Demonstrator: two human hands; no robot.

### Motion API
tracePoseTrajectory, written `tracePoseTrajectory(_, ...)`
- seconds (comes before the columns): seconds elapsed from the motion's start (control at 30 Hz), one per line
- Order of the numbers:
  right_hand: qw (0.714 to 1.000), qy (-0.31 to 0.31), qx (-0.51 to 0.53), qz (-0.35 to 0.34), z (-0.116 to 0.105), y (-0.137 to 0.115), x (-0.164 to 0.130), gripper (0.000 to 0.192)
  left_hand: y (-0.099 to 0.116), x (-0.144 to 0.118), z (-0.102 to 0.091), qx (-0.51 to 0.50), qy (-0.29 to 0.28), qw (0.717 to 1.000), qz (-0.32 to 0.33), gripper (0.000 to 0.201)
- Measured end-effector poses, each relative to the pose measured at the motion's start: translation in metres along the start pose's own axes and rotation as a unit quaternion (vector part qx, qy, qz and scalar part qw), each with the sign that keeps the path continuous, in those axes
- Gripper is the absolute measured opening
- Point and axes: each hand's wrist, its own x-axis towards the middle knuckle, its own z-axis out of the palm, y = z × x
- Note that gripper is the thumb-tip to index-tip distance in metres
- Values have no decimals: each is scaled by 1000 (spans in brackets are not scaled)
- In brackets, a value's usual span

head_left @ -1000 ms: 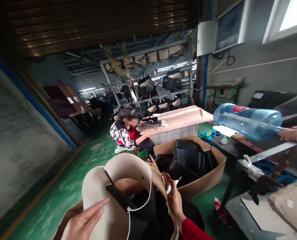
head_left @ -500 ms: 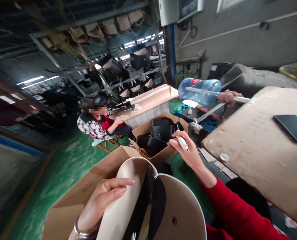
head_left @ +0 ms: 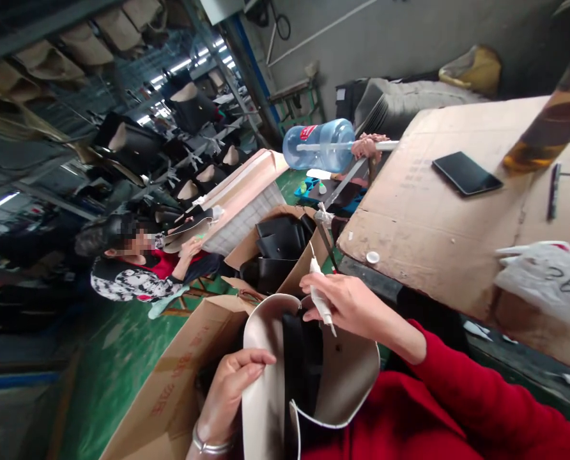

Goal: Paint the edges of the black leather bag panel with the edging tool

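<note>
My left hand (head_left: pixel 230 393) grips the rim of a cream bag shell (head_left: pixel 349 374) with a black inside, held over an open cardboard box (head_left: pixel 170 390). A ring-like bracelet sits on that wrist. My right hand (head_left: pixel 347 303), in a red sleeve, holds a small white pen-like tool (head_left: pixel 319 297) just above the bag's upper rim, its tip pointing down toward the bag.
A cardboard-topped table (head_left: pixel 438 217) on the right carries a dark phone (head_left: pixel 466 172), a small cap, a pen and a plastic bag. Another box of black bag parts (head_left: pixel 278 246) stands ahead. A seated person (head_left: pixel 136 271) works at left. A blue water jug (head_left: pixel 318 144) lies behind.
My view has swung down and right, so the table fills more of it. My right hand with the white tool has come down onto the bag's rim; my left hand keeps its hold.
</note>
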Motion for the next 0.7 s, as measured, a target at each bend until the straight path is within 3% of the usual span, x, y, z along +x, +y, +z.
tracePoseTrajectory(0.1, 999, 19, -24, -13, 24, 6, -4, 48, -4, 5, 5, 4, -18, 1000, -1, 32)
tracePoseTrajectory(0.27, 998, 43, -33, 8, 68, 25, -16, 32, -24, 7, 2, -24, -27, 999, -22, 36)
tracePoseTrajectory(0.4, 1000, 16, -12, -18, 81, 33, -31, 34, -52, 12, -16, -30, -4, 1000, 7, 37)
tracePoseTrajectory(0.53, 999, 6, -19, -45, 90, 31, -36, 23, -76, 25, -21, -59, -21, 998, 5, 37)
tracePoseTrajectory(0.7, 996, 25, -61, -62, 103, 26, -36, 26, -74, 26, -14, -83, -20, 996, -2, 32)
